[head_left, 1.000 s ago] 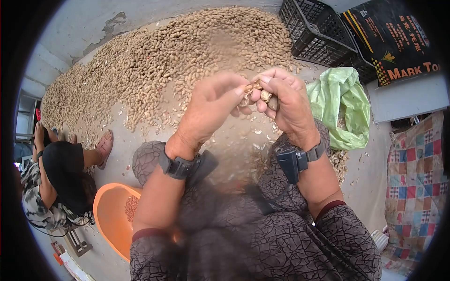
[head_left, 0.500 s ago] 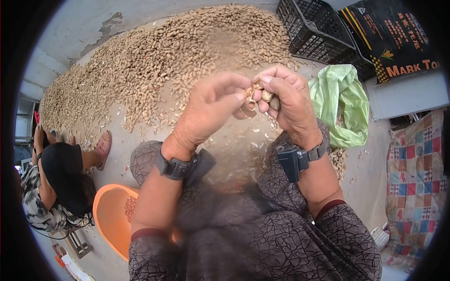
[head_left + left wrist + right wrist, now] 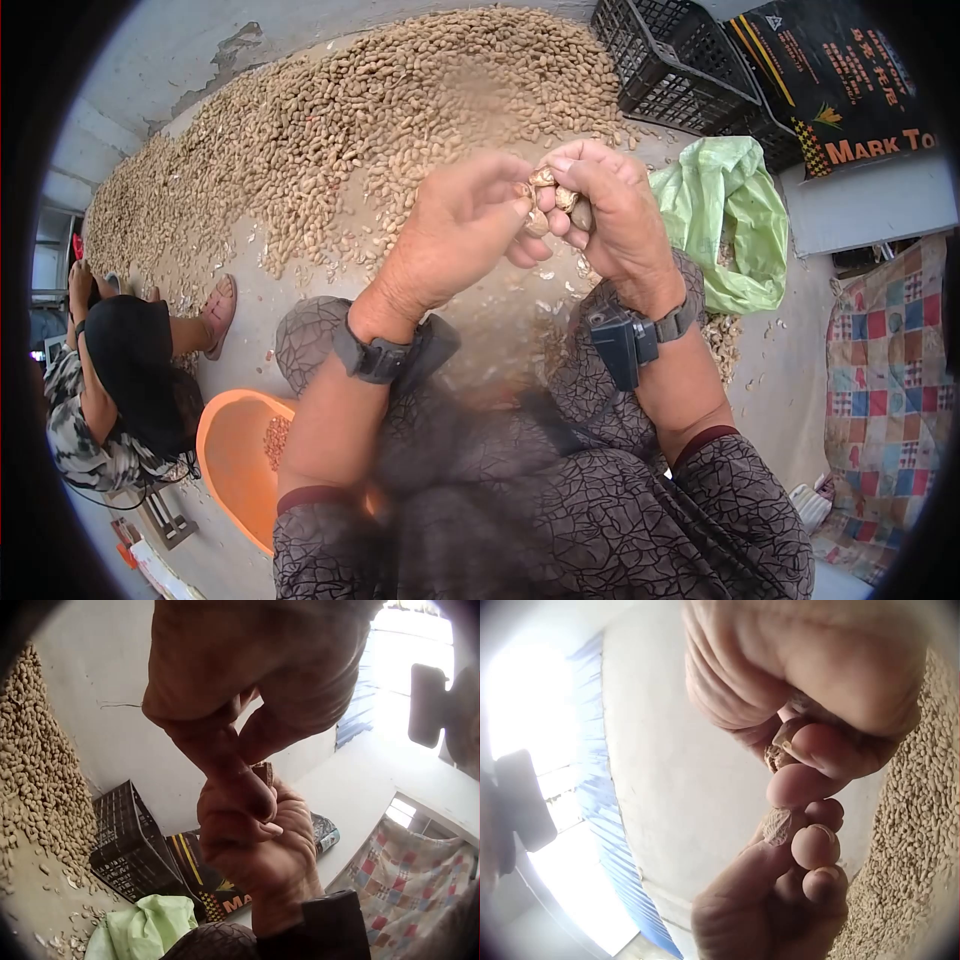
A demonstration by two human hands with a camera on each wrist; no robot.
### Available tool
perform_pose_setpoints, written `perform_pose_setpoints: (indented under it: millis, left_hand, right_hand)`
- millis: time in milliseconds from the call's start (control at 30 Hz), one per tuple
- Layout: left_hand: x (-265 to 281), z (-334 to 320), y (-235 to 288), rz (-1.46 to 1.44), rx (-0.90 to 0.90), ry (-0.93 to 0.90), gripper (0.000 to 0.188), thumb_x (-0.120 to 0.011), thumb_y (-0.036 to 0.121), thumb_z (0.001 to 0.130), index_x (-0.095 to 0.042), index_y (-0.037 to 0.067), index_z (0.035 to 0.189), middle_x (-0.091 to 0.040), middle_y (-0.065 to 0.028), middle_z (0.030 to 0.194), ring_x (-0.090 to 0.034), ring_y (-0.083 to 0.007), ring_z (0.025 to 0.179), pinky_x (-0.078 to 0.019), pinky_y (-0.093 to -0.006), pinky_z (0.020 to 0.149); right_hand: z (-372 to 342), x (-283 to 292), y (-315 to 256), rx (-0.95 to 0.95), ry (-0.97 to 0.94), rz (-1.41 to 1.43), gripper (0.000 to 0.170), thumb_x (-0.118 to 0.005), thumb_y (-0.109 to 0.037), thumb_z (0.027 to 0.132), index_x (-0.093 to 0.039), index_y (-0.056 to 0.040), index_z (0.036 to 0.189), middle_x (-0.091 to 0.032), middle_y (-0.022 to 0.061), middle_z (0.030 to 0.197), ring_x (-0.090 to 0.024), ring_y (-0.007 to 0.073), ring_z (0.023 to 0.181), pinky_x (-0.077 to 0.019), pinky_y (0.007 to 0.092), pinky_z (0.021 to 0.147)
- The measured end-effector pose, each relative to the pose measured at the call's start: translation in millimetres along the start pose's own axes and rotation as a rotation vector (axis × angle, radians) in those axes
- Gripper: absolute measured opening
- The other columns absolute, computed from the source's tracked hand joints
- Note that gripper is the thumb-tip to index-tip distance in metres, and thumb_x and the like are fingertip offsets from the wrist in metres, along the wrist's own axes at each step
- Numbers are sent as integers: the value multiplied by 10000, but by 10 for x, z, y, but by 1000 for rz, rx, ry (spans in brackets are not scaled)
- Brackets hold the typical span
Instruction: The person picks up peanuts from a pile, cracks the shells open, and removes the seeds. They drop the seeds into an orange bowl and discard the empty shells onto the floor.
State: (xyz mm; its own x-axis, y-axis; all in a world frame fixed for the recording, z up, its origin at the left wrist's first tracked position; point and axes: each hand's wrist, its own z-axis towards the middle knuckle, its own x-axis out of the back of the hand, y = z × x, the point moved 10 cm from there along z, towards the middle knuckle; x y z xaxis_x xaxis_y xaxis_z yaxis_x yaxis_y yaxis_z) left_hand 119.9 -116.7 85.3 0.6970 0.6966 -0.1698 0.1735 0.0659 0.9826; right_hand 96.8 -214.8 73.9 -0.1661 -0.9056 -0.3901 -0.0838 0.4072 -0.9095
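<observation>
In the head view both hands meet in front of the peanut heap. My left hand (image 3: 445,235) pinches a piece of peanut shell (image 3: 537,222) between thumb and fingers; the same shell piece (image 3: 778,826) shows its ridged outside in the right wrist view. My right hand (image 3: 625,220) holds an opened peanut (image 3: 542,178) at its thumb and index fingertips. Its other fingers curl round more peanuts (image 3: 567,199), a darker one among them. The left wrist view shows the left thumb (image 3: 251,796) overlapping the right hand's fingers.
A big heap of unshelled peanuts (image 3: 330,130) lies along the wall. Black crates (image 3: 690,85), a printed sack (image 3: 850,90) and a green bag (image 3: 725,225) are to the right. An orange basin (image 3: 235,465) with red kernels stands at lower left, near another seated person (image 3: 135,370).
The hands have drawn slightly apart at the fingertips. The shell piece in my left fingers has turned and now shows its outside. My right hand keeps its peanuts.
</observation>
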Motion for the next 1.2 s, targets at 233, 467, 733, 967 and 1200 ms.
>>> perform_pose_setpoints:
  millis: [233,467,733,967,1200]
  left_hand:
    - [61,28,-5,-77,-30,19,197,-467,41,883,-503,-53,1052,-615,-121,827,-634,-161,661,-535,-246,562]
    - [192,45,-37,-174,-49,116,208,-480,48,870,-521,-49,1049,-601,-106,763,-607,-156,621,-516,-256,544]
    - [266,-4,78,78,-168,235,179,-544,80,855,-634,-3,985,-592,-1,691,-531,-40,573,-431,-172,502]
    - [272,-10,8,-20,-109,215,188,-548,76,841,-648,-18,969,-599,-8,677,-525,-40,559,-419,-167,497]
    - [269,-29,3,-85,-98,138,184,-527,57,843,-627,-28,973,-605,-23,691,-536,-54,560,-432,-164,507]
  right_hand:
    - [-4,92,87,-54,53,120,97,-529,-125,848,-562,-34,859,-581,35,681,-504,66,503,-378,168,423]
    - [-29,-27,80,-57,-27,-15,143,-556,-174,856,-565,-36,819,-565,18,674,-486,46,513,-361,160,421]
    - [-57,-151,138,-106,-100,72,167,-516,-149,869,-552,12,890,-576,70,690,-483,52,464,-341,135,349]
    - [-43,-117,268,-188,-83,226,156,-511,-94,838,-530,34,925,-558,98,691,-481,75,457,-346,140,347]
    - [-20,-134,348,-244,-171,419,165,-493,-84,834,-498,43,940,-528,108,672,-461,86,446,-357,164,331]
